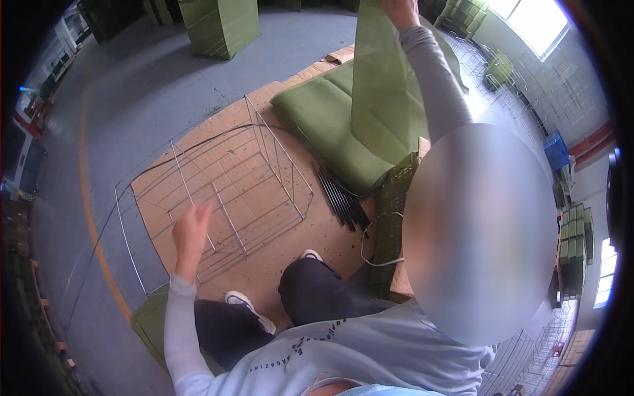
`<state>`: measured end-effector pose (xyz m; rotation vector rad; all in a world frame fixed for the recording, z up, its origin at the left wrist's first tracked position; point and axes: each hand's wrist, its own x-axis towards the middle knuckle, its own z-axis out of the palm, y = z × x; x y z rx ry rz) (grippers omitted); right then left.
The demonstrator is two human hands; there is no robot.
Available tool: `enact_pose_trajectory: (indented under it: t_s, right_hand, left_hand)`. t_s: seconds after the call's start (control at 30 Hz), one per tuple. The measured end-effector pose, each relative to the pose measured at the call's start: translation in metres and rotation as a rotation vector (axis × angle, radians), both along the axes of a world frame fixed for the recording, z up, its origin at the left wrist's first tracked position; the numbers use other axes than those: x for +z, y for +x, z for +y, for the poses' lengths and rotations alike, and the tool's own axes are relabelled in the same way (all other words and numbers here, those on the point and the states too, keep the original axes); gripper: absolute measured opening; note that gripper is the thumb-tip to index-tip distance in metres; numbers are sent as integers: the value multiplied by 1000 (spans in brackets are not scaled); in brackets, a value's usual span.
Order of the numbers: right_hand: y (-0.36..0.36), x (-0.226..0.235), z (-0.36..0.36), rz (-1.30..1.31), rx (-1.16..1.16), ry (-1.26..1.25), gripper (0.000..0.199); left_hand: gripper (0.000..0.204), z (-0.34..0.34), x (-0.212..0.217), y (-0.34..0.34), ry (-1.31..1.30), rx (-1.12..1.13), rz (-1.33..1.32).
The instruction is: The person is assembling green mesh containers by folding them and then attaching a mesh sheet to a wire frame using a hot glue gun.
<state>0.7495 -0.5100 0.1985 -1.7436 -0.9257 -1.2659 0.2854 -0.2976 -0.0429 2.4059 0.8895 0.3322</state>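
Note:
My right hand (pixel 401 12), raised at the top edge and partly cut off, is closed on a thin green sheet (pixel 383 86). The sheet hangs down, see-through in places, over a thick folded pile of green material (pixel 314 105). My left hand (pixel 191 232) has its fingers curled around a rod of a box-shaped wire frame (pixel 230 231). The frame stands on a flat brown cardboard sheet (pixel 264 247) in front of my feet. Several thin black strips (pixel 340 201) lie beside the frame, near the green pile.
A tall green box-shaped block (pixel 221 26) stands on the grey floor beyond. At right are a blue crate (pixel 556 150), stacked green boxes (pixel 576 244) and more wire frames (pixel 555 86). A loop of pale cord (pixel 364 247) lies near my knee. A blurred oval hides the right side.

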Motion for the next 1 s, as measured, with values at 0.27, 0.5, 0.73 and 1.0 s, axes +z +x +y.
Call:
enact_pose_trajectory:
  t_s: [0.27,0.5,0.73,1.0]
  right_hand:
    - [-120,94,-13,-140,58,-385,19]
    - [-151,63,-60,340,494,-508,25]
    - [-114,-140,-189,1147,316,384,29]
    - [-102,-311,-165,1435,1005,1607,119]
  left_hand:
    - [131,-172,121,236,-119,-439,-817]
    - [44,-125,141,294,-654,-240,-847]
    - [52,-18,166,242,-652,-370,-930]
    - [55,40,225,144,-481,-464,-1022]
